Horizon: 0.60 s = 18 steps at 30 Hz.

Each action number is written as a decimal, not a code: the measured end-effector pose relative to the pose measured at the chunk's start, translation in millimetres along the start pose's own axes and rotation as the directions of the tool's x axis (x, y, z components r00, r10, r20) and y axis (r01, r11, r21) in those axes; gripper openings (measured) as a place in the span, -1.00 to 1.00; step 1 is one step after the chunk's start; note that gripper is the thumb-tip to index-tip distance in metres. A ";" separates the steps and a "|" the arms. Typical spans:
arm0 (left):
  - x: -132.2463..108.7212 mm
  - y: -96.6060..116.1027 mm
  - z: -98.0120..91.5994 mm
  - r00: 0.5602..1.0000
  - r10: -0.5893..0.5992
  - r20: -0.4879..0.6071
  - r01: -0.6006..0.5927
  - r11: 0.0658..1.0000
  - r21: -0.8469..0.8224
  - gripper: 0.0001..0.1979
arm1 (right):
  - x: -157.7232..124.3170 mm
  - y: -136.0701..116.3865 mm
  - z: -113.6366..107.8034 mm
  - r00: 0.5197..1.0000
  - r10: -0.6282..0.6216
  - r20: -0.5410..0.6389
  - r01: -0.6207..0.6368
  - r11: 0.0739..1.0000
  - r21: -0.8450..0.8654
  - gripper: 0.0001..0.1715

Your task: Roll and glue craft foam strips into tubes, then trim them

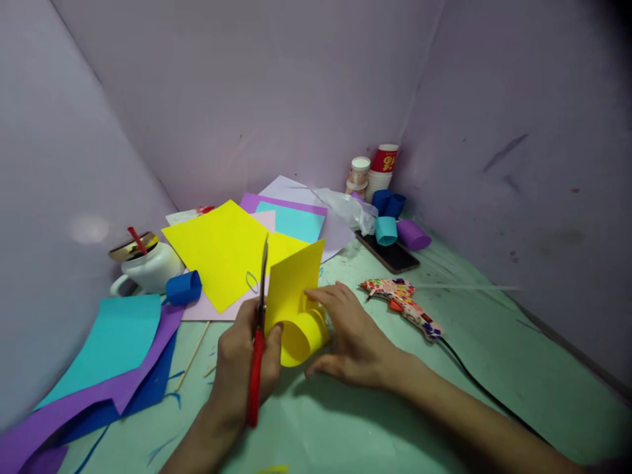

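Observation:
A sheet of yellow paper stands upright between my hands, its lower end curled into a loose roll. My left hand is closed, its thumb pressing the paper's left edge beside the curl. In the same hand are scissors with red handles, blades pointing up. My right hand bends around the right side of the roll, fingertips on the paper above it and thumb below. Behind them lies a larger yellow sheet.
A patterned glue gun lies at right, its cord running toward me. Beyond it are a phone, paper rolls and stacked cups. At left stand a white mug, a blue roll and coloured sheets.

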<state>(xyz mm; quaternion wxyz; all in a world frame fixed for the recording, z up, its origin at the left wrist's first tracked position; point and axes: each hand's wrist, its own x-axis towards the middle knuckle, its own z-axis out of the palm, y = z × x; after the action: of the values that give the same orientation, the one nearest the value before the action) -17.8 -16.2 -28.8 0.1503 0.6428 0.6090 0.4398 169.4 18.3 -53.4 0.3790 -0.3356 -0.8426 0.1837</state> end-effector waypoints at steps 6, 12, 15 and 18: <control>21.5 -1.8 -16.4 0.970 -0.220 0.108 0.235 0.958 -0.167 -0.69 | 6.8 7.1 -9.0 0.782 0.610 0.128 -0.468 0.440 0.766 -0.54; 23.9 4.2 -24.3 0.948 -0.242 0.207 0.316 0.794 -0.519 -0.60 | 6.7 4.1 1.5 0.751 0.386 0.536 -0.611 0.099 0.785 -0.53; 24.0 -1.3 -22.8 0.950 -0.252 0.185 0.313 0.769 -0.557 -0.56 | 6.1 -0.2 3.9 0.783 0.345 0.518 -0.581 0.108 0.806 -0.52; 25.2 -7.3 -20.2 0.954 -0.242 0.176 0.299 0.733 -0.611 -0.52 | 6.2 -1.4 2.6 0.800 0.422 0.425 -0.530 0.168 0.831 -0.48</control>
<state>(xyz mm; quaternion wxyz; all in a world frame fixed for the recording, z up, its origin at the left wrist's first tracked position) -40.9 1.6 -13.0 0.4449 0.4776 0.5059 0.5639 163.8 21.6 -51.1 0.3810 -0.2963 -0.4521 0.7501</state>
